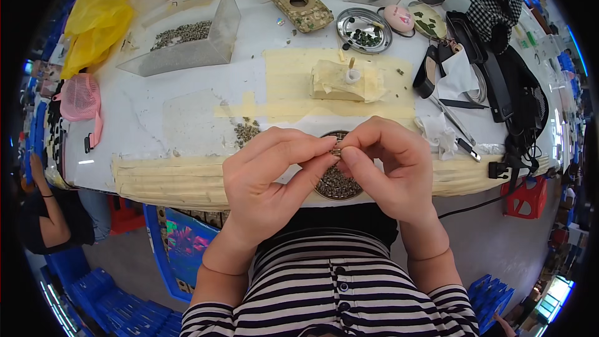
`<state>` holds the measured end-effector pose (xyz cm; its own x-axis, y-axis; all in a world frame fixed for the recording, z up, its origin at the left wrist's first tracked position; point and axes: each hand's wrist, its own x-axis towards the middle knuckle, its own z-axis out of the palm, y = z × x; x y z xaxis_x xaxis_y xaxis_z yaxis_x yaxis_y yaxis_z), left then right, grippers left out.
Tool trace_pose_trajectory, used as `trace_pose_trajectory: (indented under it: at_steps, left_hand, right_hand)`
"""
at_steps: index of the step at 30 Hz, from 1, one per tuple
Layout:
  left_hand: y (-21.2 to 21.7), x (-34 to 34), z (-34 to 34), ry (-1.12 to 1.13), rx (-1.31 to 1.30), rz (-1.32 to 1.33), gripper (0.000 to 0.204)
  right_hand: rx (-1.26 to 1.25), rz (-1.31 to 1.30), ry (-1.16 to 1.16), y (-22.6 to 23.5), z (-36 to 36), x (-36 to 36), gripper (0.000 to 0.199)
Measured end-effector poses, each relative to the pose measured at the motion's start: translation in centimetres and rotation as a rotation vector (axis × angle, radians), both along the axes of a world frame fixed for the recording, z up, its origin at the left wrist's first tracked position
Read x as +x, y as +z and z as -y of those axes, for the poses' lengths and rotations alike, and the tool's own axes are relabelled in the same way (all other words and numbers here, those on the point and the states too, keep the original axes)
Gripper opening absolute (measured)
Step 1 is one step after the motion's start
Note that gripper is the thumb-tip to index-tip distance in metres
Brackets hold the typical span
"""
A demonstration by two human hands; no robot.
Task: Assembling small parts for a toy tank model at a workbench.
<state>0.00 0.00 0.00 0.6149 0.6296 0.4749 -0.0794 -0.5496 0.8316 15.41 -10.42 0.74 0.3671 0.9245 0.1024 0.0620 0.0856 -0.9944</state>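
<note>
Both my hands meet over the table's front edge, fingertips almost touching. My left hand [265,178] pinches with thumb and forefinger at a tiny metallic piece [337,150]. From the other side, my right hand [396,171] is closed in a pinch on the same piece, whose exact kind is too small to make out. Directly beneath them is a round dish [339,199] of many small brownish-metallic parts, partly covered by my fingers. A loose little pile of similar parts [246,132] lies on the table beyond my left hand.
Past my hands stands a tape-covered block [337,84] with a small white cup on it. A clear bin [228,31] of small parts is at the far left. A round metal tray [388,37] holds dark green pieces. Tweezers [458,122], straps and cables lie right.
</note>
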Motion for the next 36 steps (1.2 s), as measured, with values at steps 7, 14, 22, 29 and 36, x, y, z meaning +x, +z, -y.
trace_pose_trajectory:
  at_steps: [7, 14, 22, 29, 36]
  left_hand:
    - [-0.2, -0.1, -0.2, 0.040, 0.035, 0.023, 0.021]
    - [-0.5, 0.0, -0.3, 0.085, 0.092, 0.060, 0.020]
    - [-0.1, -0.4, 0.5, -0.132, -0.665, 0.182, 0.013]
    - [-0.7, -0.9, -0.5, -0.377, -1.060, 0.175, 0.011]
    - [-0.3, -0.7, 0.0, -0.312, -1.024, 0.154, 0.010]
  right_hand:
    - [0.108, 0.125, -0.096, -0.3, -0.3, -0.4, 0.008]
    - [0.206, 0.366, -0.100, -0.4, 0.0, -0.6, 0.018]
    - [0.342, 0.557, -0.149, -0.3, -0.3, -0.6, 0.028]
    - [0.359, 0.615, -0.082, 0.3, 0.0, -0.3, 0.029]
    - [0.306, 0.502, -0.067, 0.3, -0.5, -0.3, 0.017]
